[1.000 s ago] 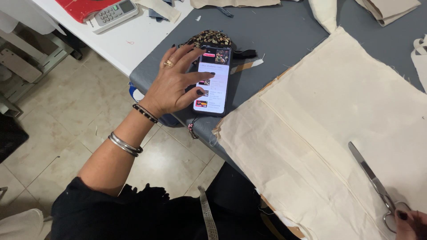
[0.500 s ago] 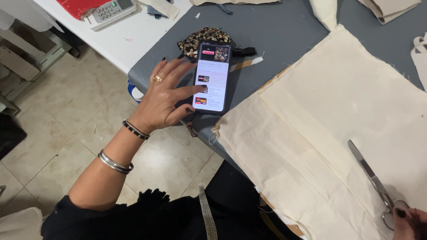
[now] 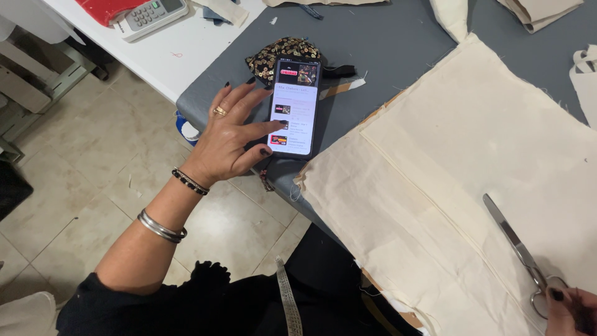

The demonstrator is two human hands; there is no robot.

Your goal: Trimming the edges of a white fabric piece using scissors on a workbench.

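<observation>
Little has shifted: left hand, fingers spread, still taps the phone at the table's near edge, sequined cloth behind it. Right hand grips scissors on cream fabric.

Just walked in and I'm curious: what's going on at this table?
A person's left hand rests on a lit black smartphone lying on the grey table, thumb on its screen. The right hand holds silver metal scissors lying on a large cream cloth panel.
</observation>
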